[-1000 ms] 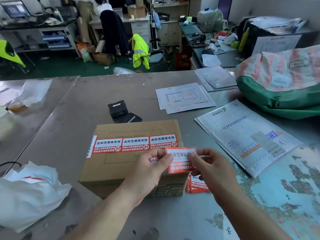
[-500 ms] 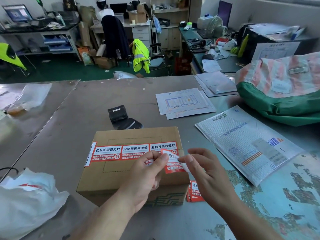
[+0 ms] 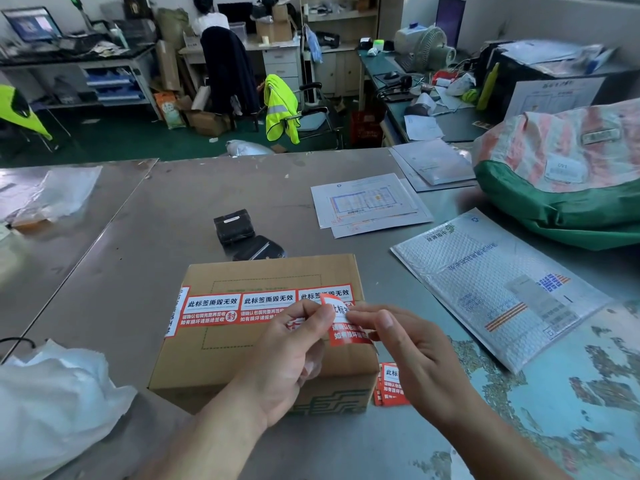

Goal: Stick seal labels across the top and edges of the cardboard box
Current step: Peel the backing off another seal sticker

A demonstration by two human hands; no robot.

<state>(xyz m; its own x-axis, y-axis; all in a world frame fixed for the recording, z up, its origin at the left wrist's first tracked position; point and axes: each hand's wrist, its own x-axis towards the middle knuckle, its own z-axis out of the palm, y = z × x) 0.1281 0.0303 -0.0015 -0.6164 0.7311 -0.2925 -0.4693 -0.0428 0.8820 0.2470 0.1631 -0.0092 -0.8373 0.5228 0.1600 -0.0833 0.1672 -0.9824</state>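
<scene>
Though it lay flat before, the seal label point(image 3: 346, 336) curls, pinched by left hand point(image 3: 294, 355) and right hand point(image 3: 415, 358).

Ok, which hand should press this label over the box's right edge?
Probably right: the right hand pinches the label nearest the right edge of the box; the left hand grips it farther in.

On the cardboard box point(image 3: 194, 368), the seal labels point(image 3: 239, 308) read "此标签撕毁无效", apparently with a circled "封".
</scene>
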